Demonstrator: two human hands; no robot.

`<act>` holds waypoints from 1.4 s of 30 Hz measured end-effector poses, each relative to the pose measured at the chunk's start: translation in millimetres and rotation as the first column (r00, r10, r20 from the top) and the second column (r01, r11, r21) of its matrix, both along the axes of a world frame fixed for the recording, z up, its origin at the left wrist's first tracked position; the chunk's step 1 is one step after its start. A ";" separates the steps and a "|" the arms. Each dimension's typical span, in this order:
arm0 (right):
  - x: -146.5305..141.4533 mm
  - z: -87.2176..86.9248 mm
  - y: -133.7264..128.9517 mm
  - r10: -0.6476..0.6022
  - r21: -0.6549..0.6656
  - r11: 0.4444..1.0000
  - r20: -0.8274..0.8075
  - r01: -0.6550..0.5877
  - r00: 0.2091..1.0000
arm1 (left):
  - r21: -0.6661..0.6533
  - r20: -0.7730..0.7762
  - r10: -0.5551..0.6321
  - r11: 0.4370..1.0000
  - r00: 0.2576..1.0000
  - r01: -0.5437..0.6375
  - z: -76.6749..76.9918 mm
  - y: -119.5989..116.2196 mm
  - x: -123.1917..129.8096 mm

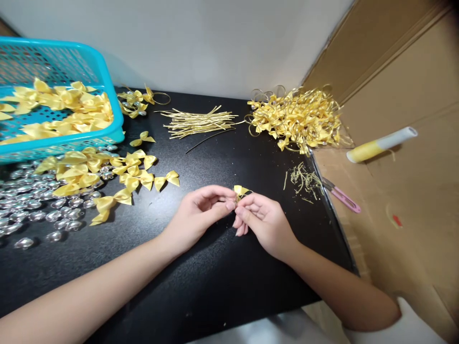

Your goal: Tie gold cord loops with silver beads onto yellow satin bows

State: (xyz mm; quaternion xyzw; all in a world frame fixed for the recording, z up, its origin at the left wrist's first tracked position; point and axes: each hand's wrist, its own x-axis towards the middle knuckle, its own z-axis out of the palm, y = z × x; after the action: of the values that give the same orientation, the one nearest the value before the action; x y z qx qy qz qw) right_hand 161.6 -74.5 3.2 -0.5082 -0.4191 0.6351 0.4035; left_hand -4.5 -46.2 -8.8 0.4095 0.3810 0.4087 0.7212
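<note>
Over the black tabletop [229, 267] my two hands meet at the fingertips around one small yellow ribbon bow [241, 189]. My left hand [206, 210] pinches at its left side, thumb against fingers. From the right, my right hand [263, 222] pinches close below the bow, where a thin gold wire loop [248, 192] shows. Most of the wire and the bow's lower part are hidden by my fingers. Loose yellow bows [139, 177] lie on the table to the left of my hands.
A blue plastic basket [107, 91] holds many yellow bows. Silver beads [53, 215] spread at left. Gold wire pieces [201, 122] lie at the back, beside a pile of finished-looking wired bows [297, 117]. Wire scraps [304, 179] and a pink-handled cutter [344, 198] are at the right edge.
</note>
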 end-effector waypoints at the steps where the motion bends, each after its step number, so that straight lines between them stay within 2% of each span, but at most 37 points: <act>1: 0.1 -0.7 0.3 0.004 0.005 1.000 -0.001 -0.004 1.000 | 0.018 -0.027 -0.024 1.000 0.999 0.024 1.0 1.0 -0.3; 4: 0.6 -1.3 1.2 0.014 0.018 1.000 -0.006 -0.014 1.000 | 0.079 -0.057 -0.044 0.996 0.997 0.049 3.1 3.0 -0.7; 8: 0.2 0.1 1.1 0.013 0.073 0.997 -0.024 -0.011 1.000 | 0.144 -0.064 0.014 0.990 0.998 -0.005 4.3 1.5 -0.3; 11: -0.6 0.2 0.2 0.016 0.115 0.993 -0.059 -0.010 0.998 | 0.177 -0.106 0.009 0.984 0.994 0.010 6.8 -1.5 -0.7; 14: -0.3 -0.6 0.6 0.023 0.099 0.995 -0.050 -0.018 0.998 | 0.208 -0.118 0.040 0.978 0.992 -0.015 11.6 -1.6 -2.6; 18: 3.2 -2.8 4.9 -0.026 0.111 0.994 0.063 0.019 0.998 | 0.273 -0.026 0.174 0.948 0.984 -0.160 23.5 8.1 -7.2; 22: 9.6 -7.0 10.7 -0.078 0.244 0.970 0.253 0.014 0.964 | 0.245 0.144 0.362 0.889 0.921 -0.387 44.4 23.6 -13.3; 25: 13.8 -10.8 14.3 -0.108 0.387 0.920 0.397 -0.060 0.911 | 0.236 0.173 0.458 0.840 0.872 -0.488 59.7 32.1 -18.7; 28: 16.1 -13.9 17.1 -0.137 0.492 0.861 0.466 -0.127 0.874 | 0.281 0.162 0.509 0.797 0.845 -0.534 67.6 36.7 -23.3; 35: 18.7 -16.1 19.2 -0.100 0.526 0.810 0.560 -0.260 0.822 | 0.376 0.187 0.538 0.734 0.822 -0.566 67.3 43.2 -28.4; 42: 19.2 -16.6 16.7 -0.067 0.496 0.800 0.631 -0.336 0.773 | 0.346 0.107 0.549 0.761 0.829 -0.549 63.9 45.6 -31.2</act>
State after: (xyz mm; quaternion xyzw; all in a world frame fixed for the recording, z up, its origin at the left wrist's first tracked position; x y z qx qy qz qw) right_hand 180.7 -57.8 -13.4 -0.5055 -0.7389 0.3001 0.3293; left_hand -35.6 -0.7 55.1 0.4060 0.4023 0.6646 0.4813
